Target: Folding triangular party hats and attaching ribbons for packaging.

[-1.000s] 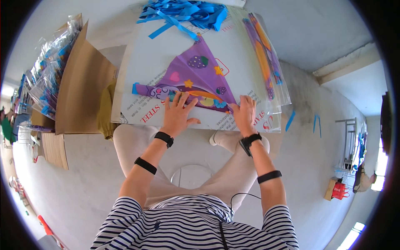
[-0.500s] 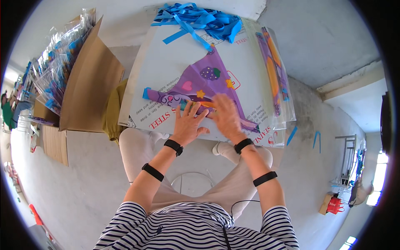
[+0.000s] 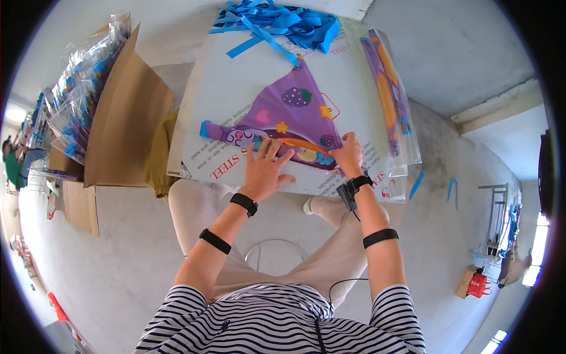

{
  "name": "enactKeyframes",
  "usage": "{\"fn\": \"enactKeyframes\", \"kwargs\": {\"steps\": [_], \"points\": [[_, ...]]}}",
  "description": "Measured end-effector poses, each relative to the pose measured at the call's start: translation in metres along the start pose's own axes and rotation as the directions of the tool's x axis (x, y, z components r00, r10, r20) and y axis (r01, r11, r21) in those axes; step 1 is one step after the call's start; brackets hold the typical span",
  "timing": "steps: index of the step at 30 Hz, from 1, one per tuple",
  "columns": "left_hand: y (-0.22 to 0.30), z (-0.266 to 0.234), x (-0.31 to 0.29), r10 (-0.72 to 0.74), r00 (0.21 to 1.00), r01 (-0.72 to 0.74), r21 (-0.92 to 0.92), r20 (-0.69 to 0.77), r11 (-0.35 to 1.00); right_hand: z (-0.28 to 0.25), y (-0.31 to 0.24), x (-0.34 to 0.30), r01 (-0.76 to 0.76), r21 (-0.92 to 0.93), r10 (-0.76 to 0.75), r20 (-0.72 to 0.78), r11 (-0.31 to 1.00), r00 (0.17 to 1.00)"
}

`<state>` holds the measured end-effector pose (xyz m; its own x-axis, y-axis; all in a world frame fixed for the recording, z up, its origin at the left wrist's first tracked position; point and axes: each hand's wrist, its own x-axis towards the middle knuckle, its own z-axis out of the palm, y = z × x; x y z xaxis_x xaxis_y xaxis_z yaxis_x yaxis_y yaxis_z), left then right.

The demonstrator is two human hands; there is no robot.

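A purple triangular cloth [image 3: 289,100], printed with stars, a berry and a heart, lies on a white board with its tip pointing away from me. Its near edge is folded into a bunched strip with orange and dark parts showing. My left hand [image 3: 266,169] rests on this strip, fingers spread and pressing down, holding nothing. At the cloth's near right corner, my right hand [image 3: 348,154] is closed with the fingertips pinching the edge. A short blue ribbon end [image 3: 205,129] sticks out at the cloth's left corner.
Blue ribbons [image 3: 283,26] are heaped at the board's far edge. Clear plastic sleeves [image 3: 386,88] with long printed strips lie along its right. A cardboard box [image 3: 121,118] of packed bags stands at left, beside olive fabric [image 3: 162,156]. Blue scraps [image 3: 416,186] are on the floor.
My right hand has moved right from the middle of the folded strip to the cloth's right corner and closed on it. My left hand has stayed nearly in place.
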<state>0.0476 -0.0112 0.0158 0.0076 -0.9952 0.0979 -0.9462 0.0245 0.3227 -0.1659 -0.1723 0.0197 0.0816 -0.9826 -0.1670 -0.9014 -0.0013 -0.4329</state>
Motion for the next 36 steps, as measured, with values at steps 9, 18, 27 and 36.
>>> {"fn": "enactKeyframes", "kwargs": {"steps": [9,18,27,36], "points": [[-0.001,-0.002,-0.001,-0.001,1.0,0.001,-0.004,0.009,1.0,0.009,0.02,0.012,0.051,0.173,-0.045,-0.036,0.984,0.998],[0.001,-0.002,0.001,-0.001,1.0,0.001,-0.01,0.027,1.0,0.006,0.003,-0.003,0.089,-0.081,-0.101,-0.165,0.993,0.981],[0.0,-0.004,0.003,-0.014,1.0,0.013,0.035,0.02,0.999,0.045,-0.043,-0.056,0.807,-0.067,-0.81,-0.055,0.587,0.584],[0.001,-0.004,0.002,0.018,1.0,-0.018,0.056,-0.002,0.998,0.042,-0.026,-0.042,0.861,-0.011,-0.853,0.129,0.508,0.505]]}}
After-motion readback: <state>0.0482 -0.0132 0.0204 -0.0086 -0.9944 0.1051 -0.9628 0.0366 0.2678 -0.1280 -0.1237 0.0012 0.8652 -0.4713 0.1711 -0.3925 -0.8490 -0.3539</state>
